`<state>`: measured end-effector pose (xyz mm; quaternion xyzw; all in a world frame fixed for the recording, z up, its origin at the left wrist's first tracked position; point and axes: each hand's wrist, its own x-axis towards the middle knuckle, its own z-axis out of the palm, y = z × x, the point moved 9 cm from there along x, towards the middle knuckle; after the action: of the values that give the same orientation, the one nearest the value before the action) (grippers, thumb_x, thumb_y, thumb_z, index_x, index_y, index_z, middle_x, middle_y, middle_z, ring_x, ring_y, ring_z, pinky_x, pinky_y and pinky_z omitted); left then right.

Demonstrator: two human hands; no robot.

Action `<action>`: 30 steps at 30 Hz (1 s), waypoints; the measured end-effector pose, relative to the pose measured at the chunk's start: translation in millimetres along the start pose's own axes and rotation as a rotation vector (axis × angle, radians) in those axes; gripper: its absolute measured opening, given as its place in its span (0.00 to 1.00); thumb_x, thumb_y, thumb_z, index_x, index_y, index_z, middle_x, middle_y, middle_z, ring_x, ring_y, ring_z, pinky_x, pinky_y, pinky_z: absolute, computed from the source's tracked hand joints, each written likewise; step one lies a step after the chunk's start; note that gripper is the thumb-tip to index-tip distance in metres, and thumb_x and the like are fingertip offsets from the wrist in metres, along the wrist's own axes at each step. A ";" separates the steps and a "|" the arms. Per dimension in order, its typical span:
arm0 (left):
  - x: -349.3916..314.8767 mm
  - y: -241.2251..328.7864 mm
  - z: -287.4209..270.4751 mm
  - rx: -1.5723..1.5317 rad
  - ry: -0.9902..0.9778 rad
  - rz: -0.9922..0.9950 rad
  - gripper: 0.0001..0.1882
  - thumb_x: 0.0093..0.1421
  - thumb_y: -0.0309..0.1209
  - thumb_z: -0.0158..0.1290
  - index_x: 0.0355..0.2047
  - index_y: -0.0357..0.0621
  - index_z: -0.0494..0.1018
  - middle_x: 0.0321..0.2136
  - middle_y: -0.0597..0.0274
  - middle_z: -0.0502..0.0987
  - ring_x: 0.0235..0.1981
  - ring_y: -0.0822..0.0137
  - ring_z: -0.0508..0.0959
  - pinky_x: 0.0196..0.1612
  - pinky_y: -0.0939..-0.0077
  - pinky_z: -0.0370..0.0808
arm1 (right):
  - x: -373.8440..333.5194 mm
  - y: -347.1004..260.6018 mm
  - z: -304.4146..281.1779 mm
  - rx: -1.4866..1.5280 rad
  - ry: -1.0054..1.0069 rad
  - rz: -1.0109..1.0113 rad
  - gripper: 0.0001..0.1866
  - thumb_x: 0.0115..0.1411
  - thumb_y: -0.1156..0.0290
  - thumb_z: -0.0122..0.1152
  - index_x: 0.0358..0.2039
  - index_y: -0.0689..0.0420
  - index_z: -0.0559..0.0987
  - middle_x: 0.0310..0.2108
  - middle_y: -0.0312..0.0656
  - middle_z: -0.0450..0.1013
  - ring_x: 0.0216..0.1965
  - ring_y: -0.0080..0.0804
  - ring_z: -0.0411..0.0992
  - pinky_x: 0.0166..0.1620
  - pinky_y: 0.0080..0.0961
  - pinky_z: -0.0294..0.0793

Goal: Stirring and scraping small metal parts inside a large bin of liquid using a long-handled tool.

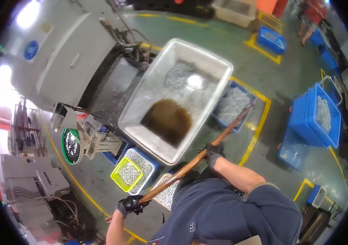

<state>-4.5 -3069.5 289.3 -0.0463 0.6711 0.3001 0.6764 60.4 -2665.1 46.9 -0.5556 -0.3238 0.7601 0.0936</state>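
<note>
Both my hands wear black gloves and grip one long wooden pole (180, 173) that slants across in front of my body. Low on the pole, near its lower left end, my left hand (133, 205) is closed round it. My right hand (212, 154) is wrapped round it further up. The pole's far end lies over a blue crate (236, 130) heaped with silvery metal shavings (233, 104); whether it touches them I cannot tell. Ahead of me stands a large white tub (135, 102) with brown liquid (167, 120) in its near part and grey shavings (184, 75) farther back.
A yellow-green basket (115, 173) of small metal parts sits on a larger filled tray (151, 173). Machines (72, 53) stand at left, beside a green-rimmed round bowl (64, 143). A blue bin (302, 118) of shavings stands on a cart at right. Someone in red (314, 14) is far right.
</note>
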 end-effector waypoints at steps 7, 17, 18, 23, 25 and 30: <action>-117.1 23.0 -55.6 0.924 0.841 0.418 0.17 0.54 0.43 0.57 0.38 0.45 0.78 0.28 0.51 0.80 0.30 0.54 0.81 0.34 0.58 0.76 | -55.5 -19.9 180.9 0.328 -0.577 0.111 0.06 0.58 0.67 0.57 0.32 0.55 0.72 0.26 0.46 0.72 0.30 0.43 0.73 0.40 0.43 0.77; -163.9 160.7 -75.6 1.872 1.476 -0.080 0.23 0.58 0.35 0.51 0.55 0.47 0.69 0.20 0.64 0.66 0.24 0.64 0.70 0.32 0.65 0.70 | -55.7 104.1 386.5 0.217 -0.717 0.600 0.06 0.63 0.71 0.48 0.31 0.56 0.73 0.27 0.46 0.75 0.30 0.42 0.76 0.34 0.40 0.79; -159.0 171.3 -82.8 1.855 1.458 -0.113 0.23 0.58 0.35 0.51 0.55 0.47 0.69 0.20 0.64 0.66 0.24 0.64 0.70 0.32 0.65 0.70 | -66.6 105.3 399.8 0.132 -0.758 0.653 0.07 0.63 0.70 0.48 0.29 0.56 0.73 0.26 0.47 0.74 0.29 0.42 0.76 0.34 0.39 0.78; -135.6 255.7 -125.1 2.057 1.337 -0.199 0.22 0.61 0.33 0.48 0.55 0.42 0.69 0.21 0.61 0.66 0.25 0.61 0.71 0.32 0.66 0.72 | -23.3 125.0 468.7 0.203 -0.744 0.689 0.11 0.63 0.66 0.48 0.28 0.58 0.74 0.24 0.47 0.72 0.28 0.44 0.73 0.35 0.42 0.75; -117.2 275.9 -152.1 2.040 1.331 -0.228 0.23 0.60 0.32 0.46 0.56 0.42 0.67 0.22 0.60 0.67 0.25 0.62 0.71 0.31 0.66 0.71 | 5.0 140.7 486.8 0.143 -0.671 0.762 0.11 0.63 0.63 0.47 0.28 0.55 0.73 0.24 0.47 0.71 0.25 0.43 0.72 0.33 0.40 0.75; -100.5 276.5 -212.5 2.015 1.241 -0.310 0.25 0.60 0.29 0.45 0.59 0.44 0.63 0.24 0.62 0.67 0.25 0.65 0.70 0.31 0.67 0.71 | 1.4 123.6 512.6 0.003 -0.494 0.841 0.10 0.63 0.64 0.49 0.33 0.56 0.74 0.28 0.44 0.73 0.29 0.39 0.74 0.36 0.33 0.75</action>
<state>-312.8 -2977.4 457.2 0.2876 0.8042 -0.5201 -0.0024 -377.2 -2958.9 60.7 -0.4413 -0.0827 0.8415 -0.3006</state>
